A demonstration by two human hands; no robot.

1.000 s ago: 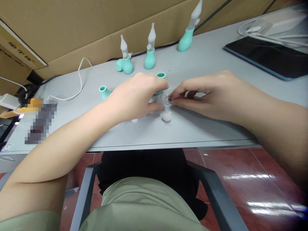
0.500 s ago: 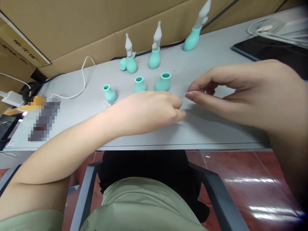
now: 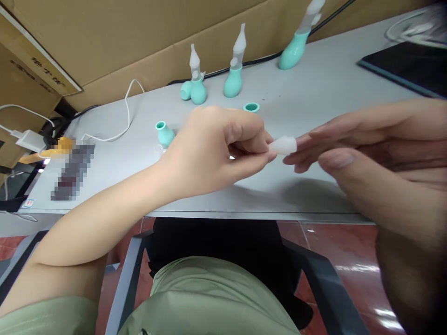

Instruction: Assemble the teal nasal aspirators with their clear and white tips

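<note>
My left hand (image 3: 220, 149) pinches the narrow end of a white nasal aspirator tip (image 3: 284, 145) between thumb and fingers, above the desk. The wide end faces right. There, my right hand (image 3: 377, 163) is open, its fingertips at or just behind the tip's rim; contact is unclear. An open-necked teal bulb (image 3: 165, 136) sits left of my left wrist, with a small clear piece (image 3: 159, 151) partly hidden beside it. Only the rim of another teal bulb (image 3: 251, 107) shows behind my left hand.
Three assembled nasal aspirators stand along the back: left (image 3: 198, 90), middle (image 3: 233, 83) and right (image 3: 293, 51). A loose teal bulb (image 3: 186, 90) lies by the left one. A dark flat device (image 3: 405, 67) is at right. A white cable (image 3: 127, 102) crosses the desk's left side.
My left hand has turned and the white tip now shows in its pinch. My right hand has gone from a pinch to open fingers. The view has shifted slightly.
</note>
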